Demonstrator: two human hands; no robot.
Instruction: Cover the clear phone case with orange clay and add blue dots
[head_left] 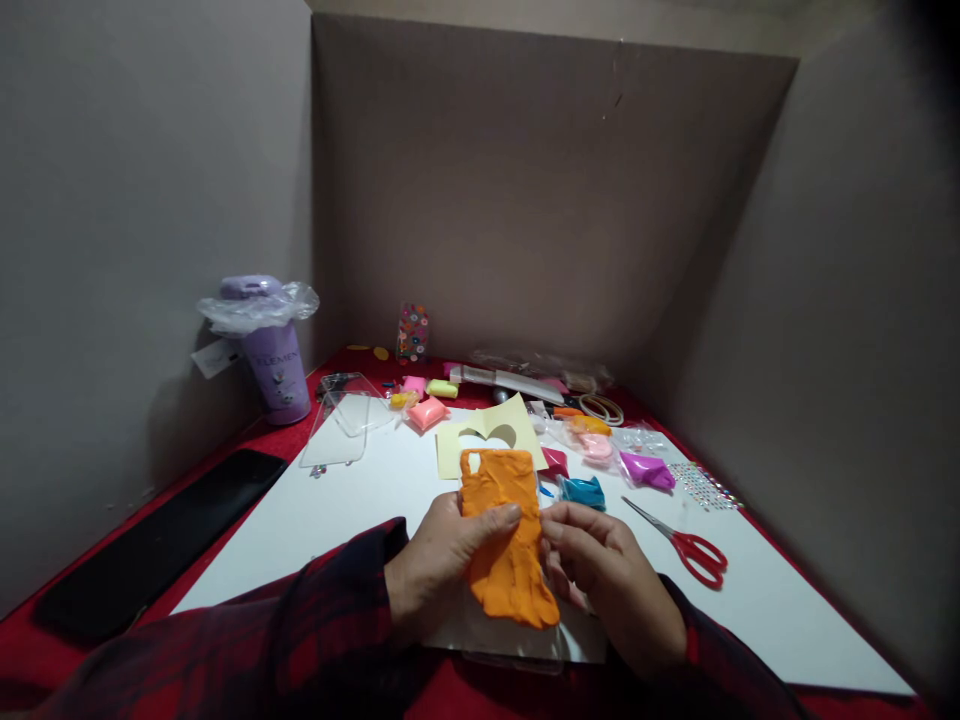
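A clear phone case, spread over most of its back with orange modelling clay (504,570), is held upright near the front edge of the white board. My left hand (442,550) grips it from the left, thumb pressed on the clay. At the right edge, the bent fingers of my right hand (592,560) pinch the clay's border; their tips are partly hidden. A corner opening shows through the clay at top left, and bare clear case sticks out below. Just behind stands a folded cream paper (450,450) with a heart-shaped cutout.
Red-handled scissors (694,555) lie right of my hands, near a rhinestone sheet (703,486). Bagged clay in several colours, such as purple (646,470) and teal (583,492), lies behind. Clear cases (337,430), a black phone (157,540) and a purple tumbler (277,370) are left.
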